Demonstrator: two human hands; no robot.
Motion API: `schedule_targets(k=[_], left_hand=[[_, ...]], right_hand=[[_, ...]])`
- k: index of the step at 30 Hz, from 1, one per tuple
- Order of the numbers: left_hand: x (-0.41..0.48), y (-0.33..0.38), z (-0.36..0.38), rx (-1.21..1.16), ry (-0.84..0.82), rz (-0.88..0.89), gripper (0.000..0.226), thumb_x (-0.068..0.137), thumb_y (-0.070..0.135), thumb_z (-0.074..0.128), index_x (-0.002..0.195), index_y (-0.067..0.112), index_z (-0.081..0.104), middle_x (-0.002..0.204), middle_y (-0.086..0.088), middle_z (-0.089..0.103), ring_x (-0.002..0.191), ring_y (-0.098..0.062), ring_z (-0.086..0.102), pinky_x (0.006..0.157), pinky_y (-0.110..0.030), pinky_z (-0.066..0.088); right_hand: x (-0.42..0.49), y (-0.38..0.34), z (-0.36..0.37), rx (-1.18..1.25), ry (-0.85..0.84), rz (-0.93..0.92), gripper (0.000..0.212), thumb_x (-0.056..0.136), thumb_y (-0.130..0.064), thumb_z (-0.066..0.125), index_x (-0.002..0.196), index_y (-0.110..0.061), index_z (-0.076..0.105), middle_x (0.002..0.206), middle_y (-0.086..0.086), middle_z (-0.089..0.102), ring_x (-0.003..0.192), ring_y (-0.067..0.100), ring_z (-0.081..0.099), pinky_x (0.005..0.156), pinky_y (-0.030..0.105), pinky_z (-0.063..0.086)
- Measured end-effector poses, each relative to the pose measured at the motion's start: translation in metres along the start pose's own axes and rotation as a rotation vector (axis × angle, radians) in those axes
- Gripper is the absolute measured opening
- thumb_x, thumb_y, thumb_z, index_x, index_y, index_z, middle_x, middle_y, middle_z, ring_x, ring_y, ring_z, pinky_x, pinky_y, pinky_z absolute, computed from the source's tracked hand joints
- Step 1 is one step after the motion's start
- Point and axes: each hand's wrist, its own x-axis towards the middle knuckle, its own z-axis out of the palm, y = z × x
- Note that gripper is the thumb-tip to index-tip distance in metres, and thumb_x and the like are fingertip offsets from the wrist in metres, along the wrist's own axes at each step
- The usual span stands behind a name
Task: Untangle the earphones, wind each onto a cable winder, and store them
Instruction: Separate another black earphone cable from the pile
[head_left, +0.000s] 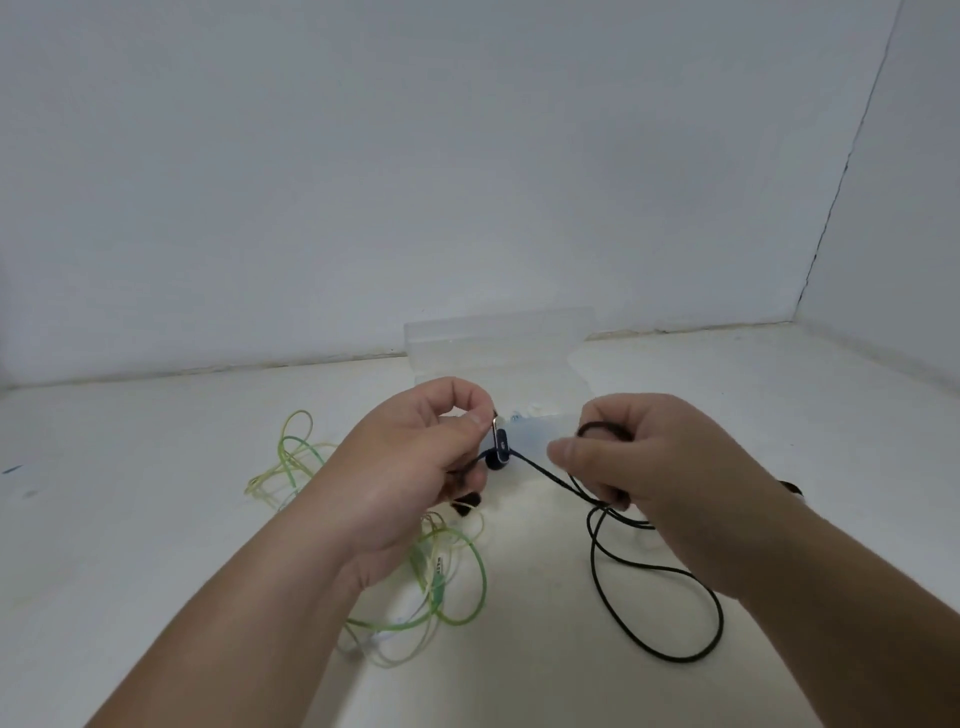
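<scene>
My left hand (415, 462) pinches the top of a small dark inline piece (501, 449) of the black earphone cable, held above the table. A dark earbud (465, 506) hangs just below that hand. My right hand (634, 462) grips the black cable (649, 561), a small loop of it wrapped around the fingers. The cable runs taut between both hands, then drops in a wide loop onto the table at the right. Green and yellow earphones (436, 582) lie tangled on the table under my left forearm. I cannot make out a cable winder.
A clear plastic box (498, 338) with its lid up stands against the back wall, just behind my hands. The white table (156, 519) meets walls at the back and at the right. A small dark object (792, 488) peeks out beyond my right wrist.
</scene>
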Motion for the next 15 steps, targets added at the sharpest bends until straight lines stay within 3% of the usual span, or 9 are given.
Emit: schedule_targets(k=[2, 5, 8, 12, 15], left_hand=[[-0.001, -0.0006, 0.0026, 0.043, -0.012, 0.029, 0.023, 0.099, 0.008, 0.051, 0.08, 0.016, 0.06, 0.06, -0.004, 0.045, 0.053, -0.017, 0.046, 0.063, -0.032, 0.036], [-0.004, 0.001, 0.0062, 0.02, -0.076, 0.051, 0.024, 0.099, 0.011, 0.053, 0.077, 0.017, 0.06, 0.061, -0.004, 0.048, 0.056, -0.018, 0.047, 0.061, -0.027, 0.041], [-0.0052, 0.0013, 0.0081, -0.006, -0.11, 0.068, 0.024, 0.1, 0.011, 0.051, 0.078, 0.017, 0.061, 0.071, -0.01, 0.053, 0.059, -0.018, 0.049, 0.062, -0.025, 0.043], [-0.0035, 0.0003, 0.0065, -0.019, -0.083, 0.081, 0.024, 0.102, 0.008, 0.048, 0.082, 0.018, 0.058, 0.074, -0.01, 0.057, 0.062, -0.017, 0.051, 0.068, -0.032, 0.038], [-0.0029, -0.0005, 0.007, -0.053, -0.075, 0.082, 0.024, 0.102, 0.008, 0.048, 0.083, 0.018, 0.058, 0.074, -0.007, 0.059, 0.062, -0.015, 0.053, 0.071, -0.032, 0.04]], right_hand=[[-0.0015, 0.0014, 0.0032, -0.012, -0.017, -0.021, 0.043, 0.08, -0.01, 0.076, 0.059, -0.006, 0.038, 0.051, -0.004, 0.029, 0.051, 0.017, 0.029, 0.053, 0.028, 0.027], [-0.0015, 0.0046, 0.0086, -0.021, -0.024, -0.018, 0.037, 0.079, -0.006, 0.078, 0.082, 0.018, 0.049, 0.046, -0.013, 0.032, 0.044, 0.006, 0.032, 0.049, 0.02, 0.03], [-0.0019, 0.0038, 0.0098, 0.025, -0.012, -0.03, 0.035, 0.078, -0.002, 0.078, 0.082, 0.02, 0.05, 0.044, -0.012, 0.034, 0.041, 0.005, 0.036, 0.046, 0.018, 0.029], [-0.0032, -0.003, 0.0071, 0.194, -0.006, 0.009, 0.034, 0.084, -0.01, 0.07, 0.075, 0.015, 0.047, 0.053, 0.001, 0.062, 0.05, 0.02, 0.029, 0.046, 0.026, 0.027], [-0.0029, -0.0041, 0.0074, 0.205, 0.015, 0.019, 0.035, 0.085, -0.004, 0.067, 0.086, 0.023, 0.044, 0.047, -0.006, 0.06, 0.047, 0.016, 0.023, 0.046, 0.025, 0.021]])
